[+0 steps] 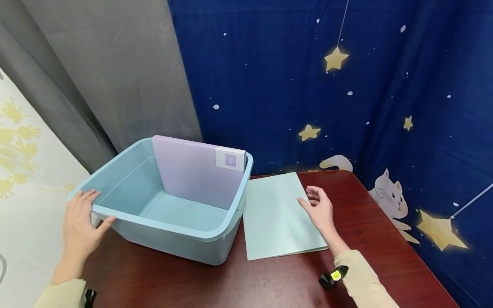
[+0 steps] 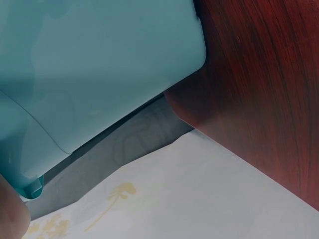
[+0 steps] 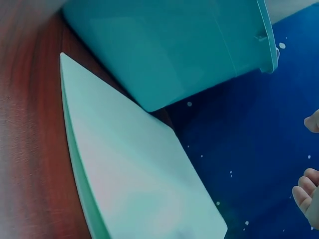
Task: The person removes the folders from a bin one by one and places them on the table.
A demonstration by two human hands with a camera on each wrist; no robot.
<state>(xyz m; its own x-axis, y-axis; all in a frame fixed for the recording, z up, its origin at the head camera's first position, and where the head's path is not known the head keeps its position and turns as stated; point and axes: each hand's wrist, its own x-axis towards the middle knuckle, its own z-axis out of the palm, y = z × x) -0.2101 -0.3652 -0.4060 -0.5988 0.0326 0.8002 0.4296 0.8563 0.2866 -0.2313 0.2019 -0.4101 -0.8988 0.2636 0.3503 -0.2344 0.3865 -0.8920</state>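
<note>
A light blue plastic bin (image 1: 161, 252) stands on the table. My left hand (image 1: 80, 224) holds its near left corner, with fingers over the rim and thumb along the front. Inside the bin, a lilac file folder (image 1: 192, 171) with a white label stands upright against the far side. To the right of the bin, a pale mint folder (image 1: 277, 218) lies flat, its cover slightly raised along one edge in the right wrist view. My right hand (image 1: 320, 211) hovers over that folder's right edge, fingers loosely bent and thumb apart, holding nothing.
The dark red wooden table (image 1: 269, 282) has its right edge beyond my right hand. Behind it hang a grey curtain (image 1: 127, 64) and a blue curtain (image 1: 269, 85) with stars and a cat. White cloth (image 1: 34, 205) with yellow prints hangs on the left.
</note>
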